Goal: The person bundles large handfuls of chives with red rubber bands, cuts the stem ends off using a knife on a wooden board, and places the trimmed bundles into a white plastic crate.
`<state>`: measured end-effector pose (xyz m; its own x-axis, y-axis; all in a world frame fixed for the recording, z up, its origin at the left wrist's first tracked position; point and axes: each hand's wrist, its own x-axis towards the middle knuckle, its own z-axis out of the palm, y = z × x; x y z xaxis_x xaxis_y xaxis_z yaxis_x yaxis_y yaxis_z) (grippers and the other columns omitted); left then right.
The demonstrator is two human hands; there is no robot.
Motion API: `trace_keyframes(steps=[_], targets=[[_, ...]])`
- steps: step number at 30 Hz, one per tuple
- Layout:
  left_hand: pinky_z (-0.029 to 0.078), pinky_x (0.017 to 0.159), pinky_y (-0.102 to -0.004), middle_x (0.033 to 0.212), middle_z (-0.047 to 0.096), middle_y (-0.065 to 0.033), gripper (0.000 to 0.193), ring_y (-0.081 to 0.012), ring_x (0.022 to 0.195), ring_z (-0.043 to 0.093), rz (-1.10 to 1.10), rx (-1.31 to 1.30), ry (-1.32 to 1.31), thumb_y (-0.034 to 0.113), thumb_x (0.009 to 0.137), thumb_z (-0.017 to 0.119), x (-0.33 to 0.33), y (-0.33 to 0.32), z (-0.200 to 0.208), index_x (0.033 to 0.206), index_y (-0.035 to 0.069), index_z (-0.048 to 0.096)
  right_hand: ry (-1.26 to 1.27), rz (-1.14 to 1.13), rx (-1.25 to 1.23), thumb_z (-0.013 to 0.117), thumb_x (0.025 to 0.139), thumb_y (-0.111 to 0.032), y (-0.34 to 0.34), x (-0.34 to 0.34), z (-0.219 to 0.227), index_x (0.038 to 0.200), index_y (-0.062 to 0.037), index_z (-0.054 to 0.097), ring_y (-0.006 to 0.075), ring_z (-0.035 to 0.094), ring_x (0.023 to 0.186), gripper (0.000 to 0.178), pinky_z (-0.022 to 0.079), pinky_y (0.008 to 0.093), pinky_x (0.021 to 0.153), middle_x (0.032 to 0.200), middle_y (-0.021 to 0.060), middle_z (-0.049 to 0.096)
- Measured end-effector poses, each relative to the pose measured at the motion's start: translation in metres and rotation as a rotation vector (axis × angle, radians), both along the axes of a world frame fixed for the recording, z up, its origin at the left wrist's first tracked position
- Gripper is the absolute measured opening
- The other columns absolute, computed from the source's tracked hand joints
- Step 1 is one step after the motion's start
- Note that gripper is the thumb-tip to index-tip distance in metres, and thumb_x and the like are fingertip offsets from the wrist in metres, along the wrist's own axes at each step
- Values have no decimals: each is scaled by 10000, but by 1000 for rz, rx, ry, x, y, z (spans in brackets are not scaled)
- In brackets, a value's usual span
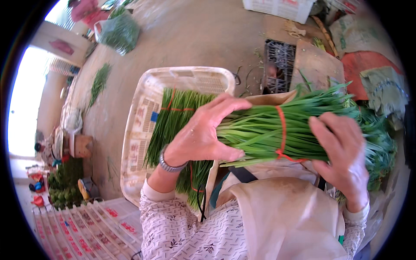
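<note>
A thick bundle of green chives (260, 136) lies crosswise in front of me, bound near its middle by a red band (283, 125). My left hand (201, 130), a metal watch at its wrist, is closed round the pale stem end with thumb and fingers on opposite sides. My right hand (342, 149) curls over the leafy part to the right of the band, its fingers pressed on the leaves. Directly left of the bundle stands a white plastic crate (190, 70). More chive bundles (161, 136) with red bands lie in it, partly hidden behind my left forearm.
Loose greens (379, 151) are piled at the right, beside a wooden board (316, 65) and a black crate (279, 65). Stacked white crates (86, 229) fill the lower left. A filled plastic bag (119, 34) stands by another person (84, 12) at the far left.
</note>
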<state>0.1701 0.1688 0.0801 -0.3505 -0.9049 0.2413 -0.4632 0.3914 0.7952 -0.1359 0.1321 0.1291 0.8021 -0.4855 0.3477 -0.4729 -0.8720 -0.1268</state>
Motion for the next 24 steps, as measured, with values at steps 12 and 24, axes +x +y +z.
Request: trace_keyframes(steps=[12, 24], targets=[[402, 1072, -411, 1423, 440, -171, 942, -338, 1298, 470, -159, -47, -149, 241, 624, 869, -52, -37, -76, 1422, 25, 419, 138, -254, 230, 777, 670, -182, 18, -50, -66, 1192, -5, 573, 382, 525, 1069, 587, 424, 475, 898, 1204, 201, 532], [417, 998, -497, 1341, 525, -174, 420, -418, 1240, 494, 101, -449, 35, 127, 602, 827, -59, -4, -95, 947, 69, 593, -161, 0, 205, 692, 723, -45, -12, 20, -94, 802, -26, 554, 300, 584, 794, 161, 489, 395, 669, 830, 101, 515]])
